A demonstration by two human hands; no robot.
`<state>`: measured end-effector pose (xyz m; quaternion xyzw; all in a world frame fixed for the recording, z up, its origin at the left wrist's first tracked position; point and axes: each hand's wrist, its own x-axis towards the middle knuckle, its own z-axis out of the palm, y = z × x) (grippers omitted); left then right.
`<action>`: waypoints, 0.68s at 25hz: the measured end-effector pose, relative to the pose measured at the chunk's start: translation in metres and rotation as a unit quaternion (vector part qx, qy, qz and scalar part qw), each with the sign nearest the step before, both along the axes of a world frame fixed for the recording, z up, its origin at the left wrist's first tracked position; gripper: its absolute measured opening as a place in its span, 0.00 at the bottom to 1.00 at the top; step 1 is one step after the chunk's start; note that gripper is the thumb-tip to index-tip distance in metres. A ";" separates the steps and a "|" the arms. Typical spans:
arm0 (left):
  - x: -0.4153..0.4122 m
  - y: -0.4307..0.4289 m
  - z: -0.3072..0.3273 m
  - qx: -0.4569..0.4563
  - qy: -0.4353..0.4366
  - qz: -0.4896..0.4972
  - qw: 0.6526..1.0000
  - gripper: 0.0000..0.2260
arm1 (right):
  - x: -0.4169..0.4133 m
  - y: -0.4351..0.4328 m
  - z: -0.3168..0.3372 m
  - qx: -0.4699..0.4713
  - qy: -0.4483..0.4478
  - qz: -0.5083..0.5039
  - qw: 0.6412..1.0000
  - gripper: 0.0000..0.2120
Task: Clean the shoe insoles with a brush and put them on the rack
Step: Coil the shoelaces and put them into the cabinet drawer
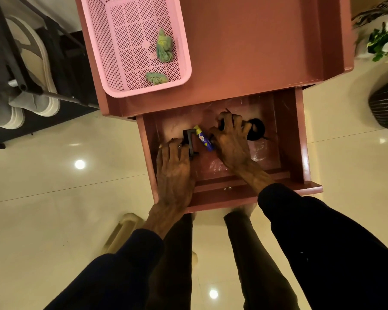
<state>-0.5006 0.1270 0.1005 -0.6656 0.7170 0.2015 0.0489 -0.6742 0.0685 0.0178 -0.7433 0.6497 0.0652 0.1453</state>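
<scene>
Both my hands are inside an open drawer [298, 139] of a reddish-pink table. My right hand [232, 142] curls its fingers over a black rounded object [256, 129] at the back of the drawer; it may be a brush, though most of it is hidden. My left hand [175, 168] lies palm down, fingertips touching a black angular piece [188, 137]. A blue and yellow tube [203, 138] lies between the hands. A dark rack [52, 63] at the left holds a beige shoe [30, 52] and grey shoes [35, 105]. I see no loose insole.
A pink mesh basket [99, 41] on the table top [255, 41] holds two crumpled green cloths [164, 47]. Crinkled clear plastic lines the drawer floor. A beige object [123, 231] lies on the glossy tiled floor by my legs. A plant [380, 41] and a dark ribbed pot [387, 104] stand at the right.
</scene>
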 end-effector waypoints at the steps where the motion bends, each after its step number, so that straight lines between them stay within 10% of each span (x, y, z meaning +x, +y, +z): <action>1: -0.001 0.001 0.000 -0.006 -0.001 0.002 1.000 0.27 | 0.002 0.000 -0.001 -0.002 -0.002 0.007 1.000 0.13; 9: -0.008 0.011 -0.007 -0.037 -0.003 0.013 0.999 0.25 | 0.010 0.003 0.002 -0.018 0.017 -0.011 1.000 0.11; 17: 0.007 0.013 -0.015 -0.072 -0.002 0.029 0.997 0.19 | 0.013 0.004 0.010 0.019 0.001 0.097 0.995 0.44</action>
